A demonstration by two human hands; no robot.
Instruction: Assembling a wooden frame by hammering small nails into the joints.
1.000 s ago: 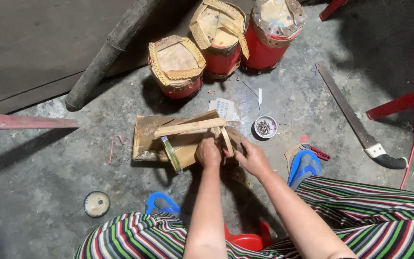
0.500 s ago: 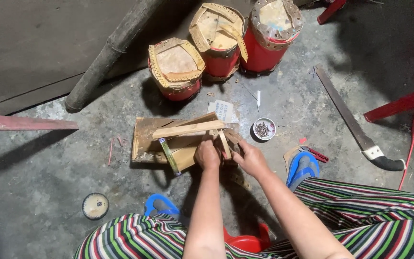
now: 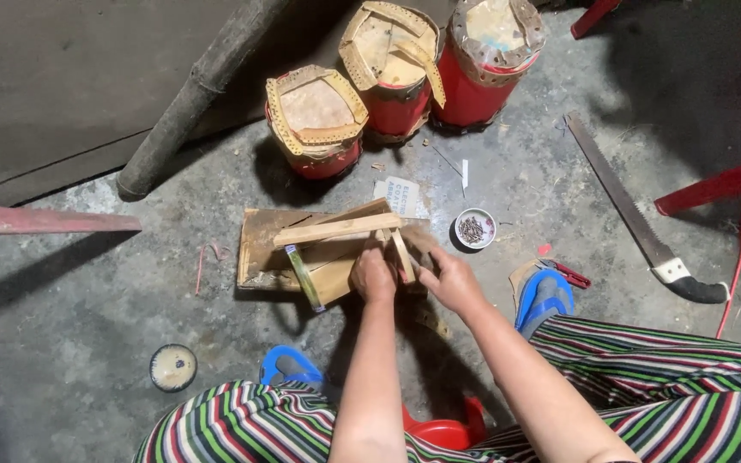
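Observation:
A small frame of bamboo strips (image 3: 336, 230) lies on a flat wooden board (image 3: 259, 249) on the concrete floor. One long strip runs across the top, a green-edged strip (image 3: 306, 279) slants down on the left, and a short strip (image 3: 402, 255) stands on the right. My left hand (image 3: 375, 276) is closed on the lower end of the short strip. My right hand (image 3: 452, 279) presses against the same strip from the right, fingers curled on it.
Three red drums (image 3: 317, 120) with woven tops stand at the back. A small dish of nails (image 3: 474, 229) sits right of the board, a hand saw (image 3: 636, 223) farther right, a round lid (image 3: 173, 367) at lower left. A thick pole (image 3: 190, 94) and red chair legs (image 3: 722, 184) border the area.
The hands have shifted slightly on the short strip; the frame sits almost as before.

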